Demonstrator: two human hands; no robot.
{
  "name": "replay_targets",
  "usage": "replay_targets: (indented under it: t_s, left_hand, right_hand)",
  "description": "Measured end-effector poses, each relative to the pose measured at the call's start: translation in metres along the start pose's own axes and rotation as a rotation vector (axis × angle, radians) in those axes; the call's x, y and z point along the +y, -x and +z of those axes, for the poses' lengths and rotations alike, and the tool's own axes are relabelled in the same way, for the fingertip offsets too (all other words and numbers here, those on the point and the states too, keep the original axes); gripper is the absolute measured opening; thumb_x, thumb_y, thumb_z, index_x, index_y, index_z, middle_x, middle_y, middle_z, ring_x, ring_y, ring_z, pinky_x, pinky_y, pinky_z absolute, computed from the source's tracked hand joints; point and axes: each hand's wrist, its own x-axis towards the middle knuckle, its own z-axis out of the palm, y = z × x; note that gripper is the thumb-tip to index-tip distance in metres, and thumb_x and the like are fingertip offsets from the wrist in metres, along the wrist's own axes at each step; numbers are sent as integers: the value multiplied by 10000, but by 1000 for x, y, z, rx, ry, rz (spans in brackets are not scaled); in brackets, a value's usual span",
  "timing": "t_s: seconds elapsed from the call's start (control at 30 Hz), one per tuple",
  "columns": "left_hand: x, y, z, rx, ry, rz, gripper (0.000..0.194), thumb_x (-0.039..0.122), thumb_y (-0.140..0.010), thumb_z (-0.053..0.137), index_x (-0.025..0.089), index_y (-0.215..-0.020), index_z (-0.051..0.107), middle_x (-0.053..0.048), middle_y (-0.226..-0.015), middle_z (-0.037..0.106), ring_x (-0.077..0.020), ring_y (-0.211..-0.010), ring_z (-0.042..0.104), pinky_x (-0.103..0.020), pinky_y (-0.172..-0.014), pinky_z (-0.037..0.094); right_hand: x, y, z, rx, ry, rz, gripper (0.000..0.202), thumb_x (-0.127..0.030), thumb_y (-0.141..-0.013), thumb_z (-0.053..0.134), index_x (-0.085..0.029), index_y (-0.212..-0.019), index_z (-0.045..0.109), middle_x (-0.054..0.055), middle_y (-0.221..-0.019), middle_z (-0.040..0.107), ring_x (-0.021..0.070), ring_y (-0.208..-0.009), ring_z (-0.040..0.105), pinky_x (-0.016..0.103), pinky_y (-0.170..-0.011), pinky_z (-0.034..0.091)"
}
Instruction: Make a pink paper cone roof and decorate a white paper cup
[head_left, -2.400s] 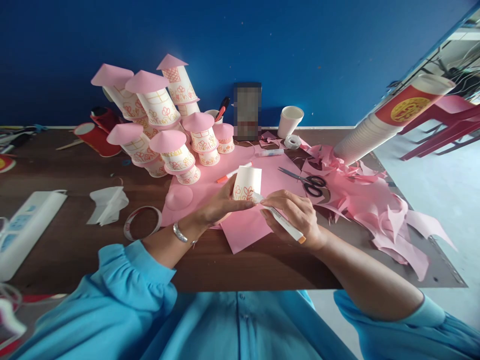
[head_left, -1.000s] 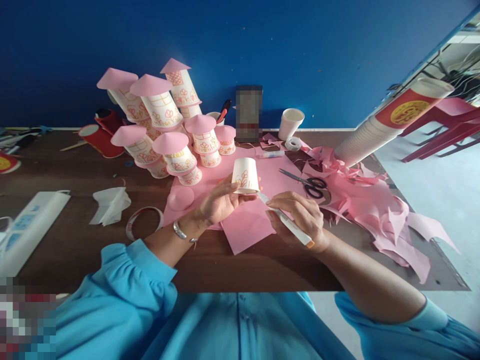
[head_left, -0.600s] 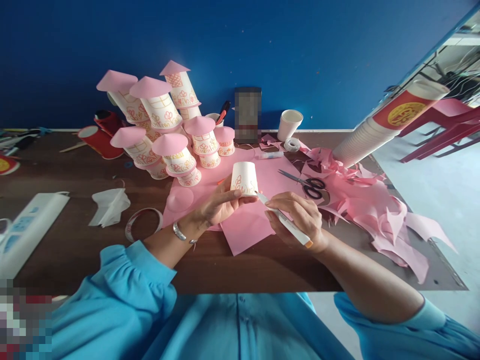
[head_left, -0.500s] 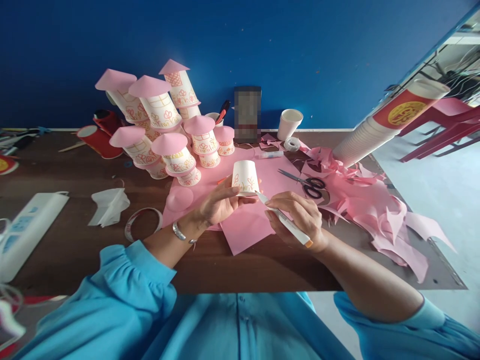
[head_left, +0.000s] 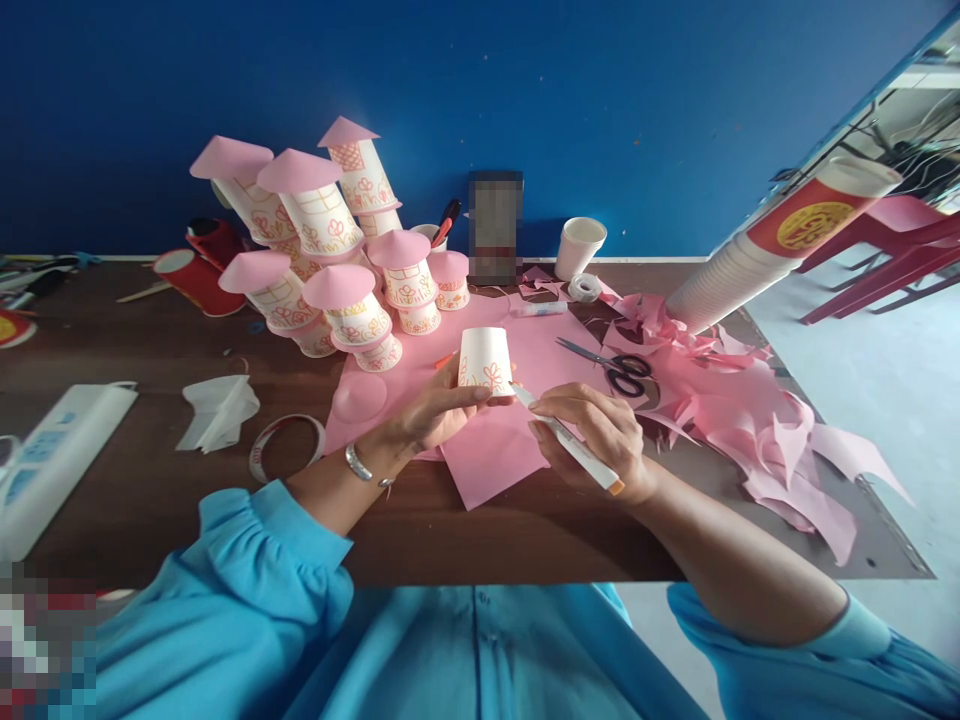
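Note:
My left hand (head_left: 448, 405) is closed around a white paper cup (head_left: 484, 355), held upside down, with orange flower drawings along its rim. In my right hand (head_left: 596, 430) I grip a white marker (head_left: 577, 450) with an orange end. Its tip is beside the cup's lower right edge; whether it touches cannot be made out. Under the cup lies pink paper (head_left: 495, 460) on the brown table. Black-handled scissors (head_left: 626, 375) rest just beyond my right hand.
Several cup towers with pink cone roofs (head_left: 341, 287) stand back left. Pink paper scraps (head_left: 757, 410) and a tall cup stack (head_left: 735, 270) are at right. A tape ring (head_left: 286, 447) and a white power strip (head_left: 64, 460) lie left. A single cup (head_left: 580, 248) stands by the blue wall.
The cup has turned in my left hand, bringing another flower to the front, and has shifted slightly left and down. My right hand with the marker has hardly moved.

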Motion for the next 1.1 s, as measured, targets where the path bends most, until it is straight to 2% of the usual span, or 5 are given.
replay_targets:
  t_s: [0.2,0.53,0.63,0.83,1.1]
  left_hand:
    - [6,1,5,41,-197,-2,691,330,-785,871,253,-1407,580,-49,-1066,670,-238,-1030,610,-383,-902,506]
    - [5,4,10,193,-597,113,895,449,-693,937,223,-1432,486,-129,-1371,554,-338,-1245,533,-463,-1004,495]
    - [1,3,7,207,-492,124,818,423,-685,947,240,-1365,529,-103,-1313,595,-326,-1228,558,-451,-994,501]
    - [0,1,2,21,49,46,597,430,-846,797,252,-1378,593,-92,-1230,716,-288,-1116,701,-455,-1023,516]
    - [-1,2,1,20,72,54,719,405,-832,821,239,-1481,558,-98,-1165,782,-277,-1076,755,-440,-1012,564]
  right_hand:
    - [0,-1,0,-13,2,-7,190,-93,-953,638,-198,-1109,612,38,-832,720,165,-697,715,277,-603,597]
    - [1,0,1,-18,0,-3,198,-98,-950,647,-207,-1112,616,28,-840,734,155,-691,718,267,-600,593]
    - [0,0,1,-16,-2,-5,199,-102,-953,643,-209,-1118,614,32,-844,734,158,-698,722,269,-607,598]
    - [0,0,0,0,4,-19,166,-81,-941,653,-169,-1077,618,69,-828,722,179,-700,720,286,-614,598]
    - [0,0,0,-1,7,-9,189,-92,-944,648,-190,-1102,617,51,-839,724,172,-696,719,283,-608,602]
